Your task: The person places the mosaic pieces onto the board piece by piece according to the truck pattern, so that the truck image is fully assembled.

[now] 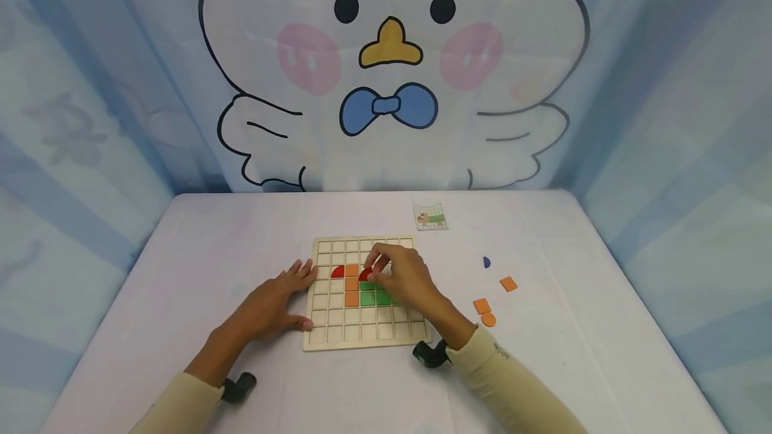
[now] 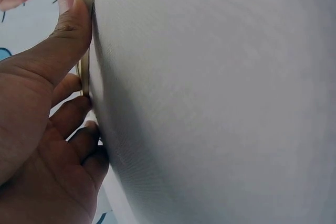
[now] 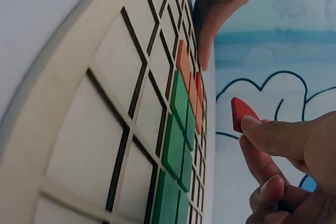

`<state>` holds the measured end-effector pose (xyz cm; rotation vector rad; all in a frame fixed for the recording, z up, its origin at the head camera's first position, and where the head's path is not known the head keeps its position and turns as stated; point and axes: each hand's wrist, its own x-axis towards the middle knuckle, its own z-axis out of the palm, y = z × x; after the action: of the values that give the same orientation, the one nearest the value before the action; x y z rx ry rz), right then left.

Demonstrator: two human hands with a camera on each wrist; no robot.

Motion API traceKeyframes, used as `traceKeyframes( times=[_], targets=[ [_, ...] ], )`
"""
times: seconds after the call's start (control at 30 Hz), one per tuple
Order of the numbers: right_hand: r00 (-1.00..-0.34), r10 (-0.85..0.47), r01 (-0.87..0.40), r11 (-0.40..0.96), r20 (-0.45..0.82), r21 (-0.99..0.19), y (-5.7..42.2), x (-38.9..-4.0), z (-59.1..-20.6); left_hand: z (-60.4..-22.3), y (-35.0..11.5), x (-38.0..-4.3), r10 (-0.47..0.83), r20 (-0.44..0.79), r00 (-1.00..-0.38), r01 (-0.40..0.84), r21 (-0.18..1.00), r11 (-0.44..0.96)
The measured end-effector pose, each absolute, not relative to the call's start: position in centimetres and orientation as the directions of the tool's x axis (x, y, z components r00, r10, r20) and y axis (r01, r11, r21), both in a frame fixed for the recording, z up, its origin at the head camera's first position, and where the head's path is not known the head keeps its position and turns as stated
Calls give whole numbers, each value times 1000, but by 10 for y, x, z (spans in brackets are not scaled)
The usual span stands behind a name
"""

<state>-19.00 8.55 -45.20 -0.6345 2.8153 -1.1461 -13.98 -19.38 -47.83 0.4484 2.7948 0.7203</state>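
A wooden grid board (image 1: 369,333) lies on the white table. My left hand (image 1: 268,307) rests at the board's left edge, fingers and thumb spread against the rim. Between thumb and fingertip, my right hand (image 1: 407,276) pinches a red quarter-round piece (image 3: 242,113), held above the grid in the right wrist view. In the squares sit a column of orange square tiles (image 1: 352,284), a red curved piece (image 1: 338,272) left of the top one, and several green square tiles (image 1: 375,297) to the right. The right hand partly hides the board's upper right.
Loose pieces lie right of the board: a small blue half-round piece (image 1: 486,262), two orange squares (image 1: 508,284) and an orange round piece (image 1: 488,319). Behind the board is a small printed picture card (image 1: 431,218). A curtain with a cartoon bird (image 1: 392,153) hangs at the table's back edge.
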Motion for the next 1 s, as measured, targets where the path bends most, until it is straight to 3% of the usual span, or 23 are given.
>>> traceKeyframes(
  times=[0.47, 1.0],
  targets=[
    [-891, -451, -355, 612, 57, -707, 32, -196, -460, -478, -196, -141, 364, -125, -923, 257, 504, 825],
    [-892, -451, -362, 683, 24, -635, 7, -203, -471, -478, -195, -141, 379, -100, -920, 281, 508, 815]
  ],
)
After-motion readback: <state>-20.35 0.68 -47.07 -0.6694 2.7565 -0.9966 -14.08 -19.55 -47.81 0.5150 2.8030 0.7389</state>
